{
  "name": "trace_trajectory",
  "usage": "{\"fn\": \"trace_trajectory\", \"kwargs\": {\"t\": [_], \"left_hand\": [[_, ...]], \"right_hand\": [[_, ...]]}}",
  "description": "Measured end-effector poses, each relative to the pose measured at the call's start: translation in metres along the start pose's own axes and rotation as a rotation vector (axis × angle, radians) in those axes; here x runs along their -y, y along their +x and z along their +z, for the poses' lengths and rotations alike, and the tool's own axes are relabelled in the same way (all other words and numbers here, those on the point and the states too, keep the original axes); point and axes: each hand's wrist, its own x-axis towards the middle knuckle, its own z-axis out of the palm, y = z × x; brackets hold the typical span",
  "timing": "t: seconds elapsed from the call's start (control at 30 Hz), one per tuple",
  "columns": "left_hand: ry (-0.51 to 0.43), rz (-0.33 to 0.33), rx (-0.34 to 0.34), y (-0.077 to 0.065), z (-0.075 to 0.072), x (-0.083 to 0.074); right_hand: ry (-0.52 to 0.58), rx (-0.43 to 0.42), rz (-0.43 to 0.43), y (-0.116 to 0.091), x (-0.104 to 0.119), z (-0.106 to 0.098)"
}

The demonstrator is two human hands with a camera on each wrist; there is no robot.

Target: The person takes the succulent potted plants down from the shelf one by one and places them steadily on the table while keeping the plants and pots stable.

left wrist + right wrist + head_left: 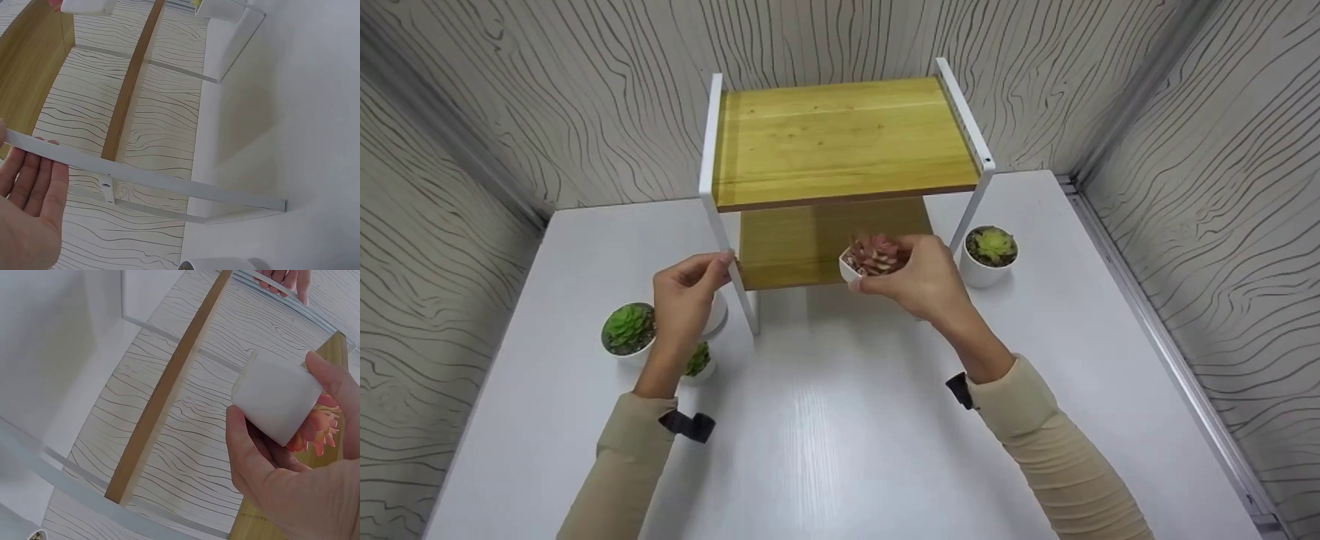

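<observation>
My right hand (930, 281) holds a potted red succulent (876, 255) in front of the lower board (784, 247) of a two-tier shelf. Fingers and thumb are around its small white pot (278, 396), which is tilted in the right wrist view, with pinkish-red leaves (318, 430) showing beside the palm. At the shelf's left side, my left hand (682, 296) grips the white front upright (152, 180), thumb on one side and fingers on the other. The upper wooden board (847, 142) bears nothing.
A green succulent in a white pot (990, 274) stands right of the shelf. On the left are another potted green succulent (628, 328), a smaller one (699, 364) and a white round thing (717, 315) partly hidden by my left hand. Wood-patterned walls (615, 97) enclose the white table (840, 450).
</observation>
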Motion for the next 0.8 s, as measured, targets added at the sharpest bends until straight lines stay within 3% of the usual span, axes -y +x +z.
{"fn": "trace_trajectory", "kwargs": {"t": [0.67, 0.8], "left_hand": [[0.023, -0.030, 0.017, 0.002, 0.000, 0.000], [0.006, -0.001, 0.010, 0.000, 0.000, 0.001]], "right_hand": [[0.013, 0.008, 0.076, -0.020, -0.017, 0.006], [0.032, 0.008, 0.076, -0.025, -0.024, 0.008]]}}
